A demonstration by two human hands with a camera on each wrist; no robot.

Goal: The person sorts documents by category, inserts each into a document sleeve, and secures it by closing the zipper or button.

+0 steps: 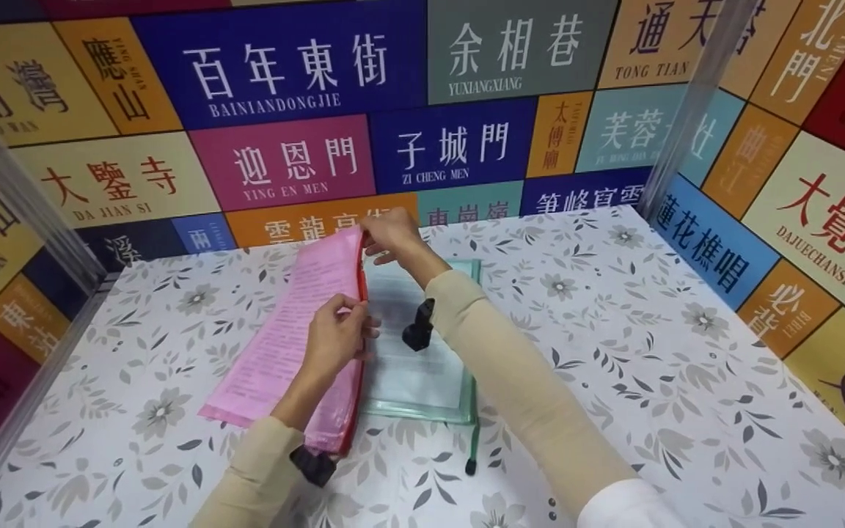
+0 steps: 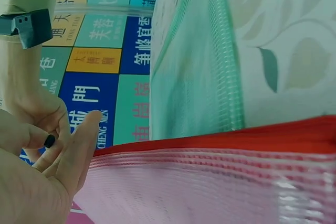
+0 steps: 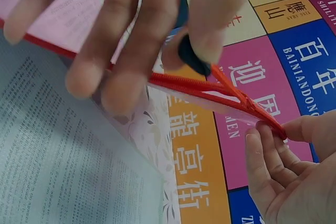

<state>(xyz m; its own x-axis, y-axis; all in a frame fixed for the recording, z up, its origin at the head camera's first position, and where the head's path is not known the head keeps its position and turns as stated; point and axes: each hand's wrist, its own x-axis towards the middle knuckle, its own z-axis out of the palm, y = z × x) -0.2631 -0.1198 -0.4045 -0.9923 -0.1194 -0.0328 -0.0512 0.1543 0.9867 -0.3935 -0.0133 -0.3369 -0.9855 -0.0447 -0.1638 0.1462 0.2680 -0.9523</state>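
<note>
A pink mesh zip pouch (image 1: 283,330) with a red zipper (image 2: 226,142) is held up on its zipper side, with printed pages showing through it. My left hand (image 1: 338,330) pinches the black zipper pull (image 3: 193,56) between thumb and finger, its other fingers spread. A short red cord (image 3: 226,81) links that pull to the slider, beside which the zipper's two red edges stand apart. At the far end, my right hand (image 1: 393,238) pinches the pouch's corner between thumb and fingers. Under and right of it lies a green mesh pouch (image 1: 422,374), also with printed pages.
The green pouch's zipper cord (image 1: 472,440) hangs out over the flower-patterned tablecloth (image 1: 569,293). A panel of coloured sign blocks (image 1: 276,59) rises behind the table and along both sides, with clear corner posts (image 1: 694,110).
</note>
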